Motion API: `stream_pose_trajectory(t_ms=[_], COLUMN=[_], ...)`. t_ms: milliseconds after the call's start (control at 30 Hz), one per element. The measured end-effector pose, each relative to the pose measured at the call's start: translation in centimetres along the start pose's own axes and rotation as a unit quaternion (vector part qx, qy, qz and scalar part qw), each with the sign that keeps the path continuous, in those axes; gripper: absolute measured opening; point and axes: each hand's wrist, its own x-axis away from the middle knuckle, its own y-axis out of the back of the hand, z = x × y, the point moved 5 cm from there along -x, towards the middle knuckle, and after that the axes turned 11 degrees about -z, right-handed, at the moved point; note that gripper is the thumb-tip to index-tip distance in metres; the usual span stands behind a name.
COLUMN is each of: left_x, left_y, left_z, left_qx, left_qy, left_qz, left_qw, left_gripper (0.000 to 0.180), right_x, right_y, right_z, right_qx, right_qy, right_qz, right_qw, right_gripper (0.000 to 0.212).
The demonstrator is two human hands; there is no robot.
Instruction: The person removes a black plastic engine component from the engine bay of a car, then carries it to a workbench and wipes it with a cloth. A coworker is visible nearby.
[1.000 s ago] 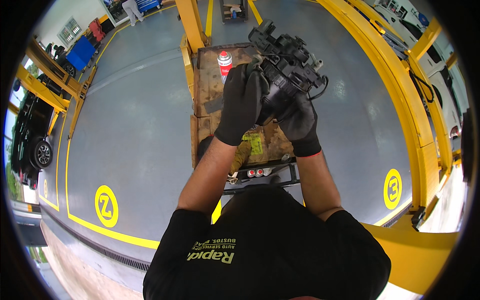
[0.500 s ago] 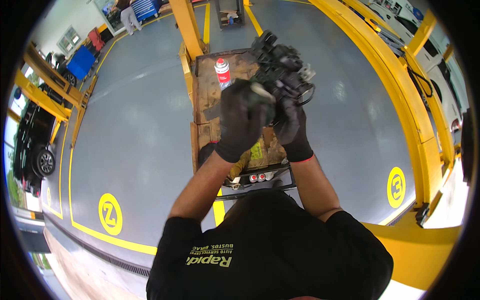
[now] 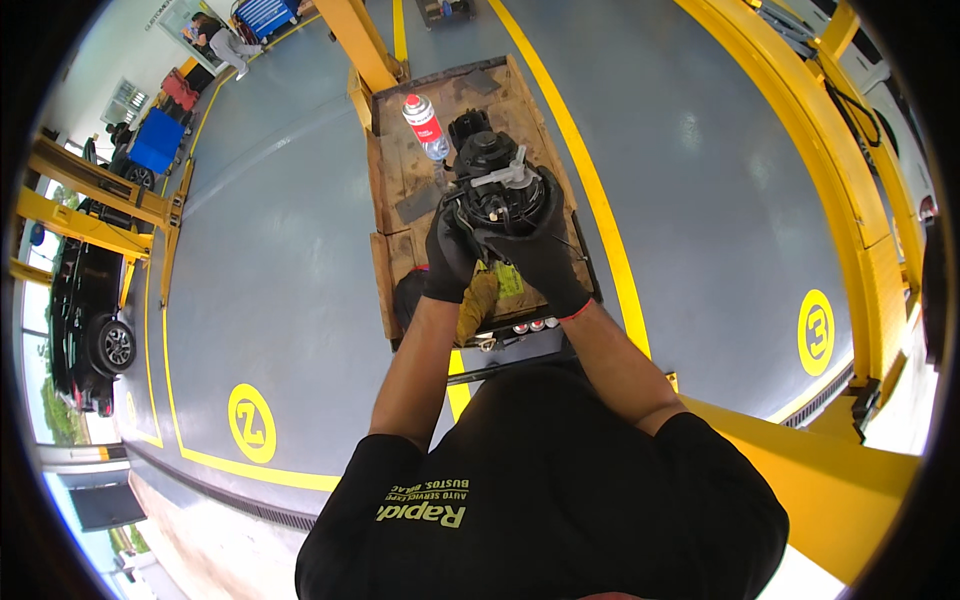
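Observation:
Both my hands, in black gloves, hold a black car part with a round housing and a pale grey plastic fitting across its top. It is raised above a worn wooden-topped cart. My left hand grips its lower left side, and my right hand wraps round its right side. The fingers of both hands are partly hidden behind the part. Just beyond my left hand, a spray can with a red cap and a red-and-white label stands on the cart.
A brown cloth and a yellow-green packet lie at the cart's near end. Red-capped cans sit along its near edge. A yellow lift post rises beyond the cart. Far left, a person leans near a blue tool cabinet.
The part has turned and come lower, its round top now showing. My left hand, blurred beside it before, now holds it together with my right. The whole view has shifted.

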Motion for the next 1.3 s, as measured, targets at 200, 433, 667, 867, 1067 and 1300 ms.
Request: stream_pose_trajectory(t_ms=[200, 433, 667, 867, 1067, 1300], left_x=[-0.3, 3.5, 3.5, 2.3, 2.1, 3.1], left_y=[9.3, 10.1, -2.5, -5.3, 2.7, -6.6], left_z=[5.1, 1.9, 3.0, 1.9, 2.9, 0.2], left_qx=[-0.188, -0.272, -0.746, -0.753, -0.681, -0.725], left_qy=[-0.003, -0.087, -0.265, -0.246, -0.177, -0.404], left_qz=[-0.125, -0.225, -0.014, 0.049, -0.006, 0.125], left_qw=[0.974, 0.932, 0.610, 0.608, 0.710, 0.543], left_gripper=[0.039, 0.029, 0.036, 0.032, 0.012, 0.039], right_x=[0.5, 4.0, 3.3, 1.7, -0.9, -6.8], right_y=[3.9, 6.0, 6.7, 8.8, 20.7, 11.9], right_z=[-8.9, -13.5, -14.9, -12.0, -9.0, -9.2], right_qx=[0.079, 0.052, 0.059, 0.214, 0.239, 0.207], right_qy=[0.005, -0.004, -0.077, -0.019, -0.154, -0.030], right_qz=[0.076, 0.033, 0.101, 0.186, 0.356, 0.214], right_qw=[0.994, 0.998, 0.990, 0.959, 0.890, 0.954], right_gripper=[0.116, 0.100, 0.081, 0.064, 0.022, 0.032])
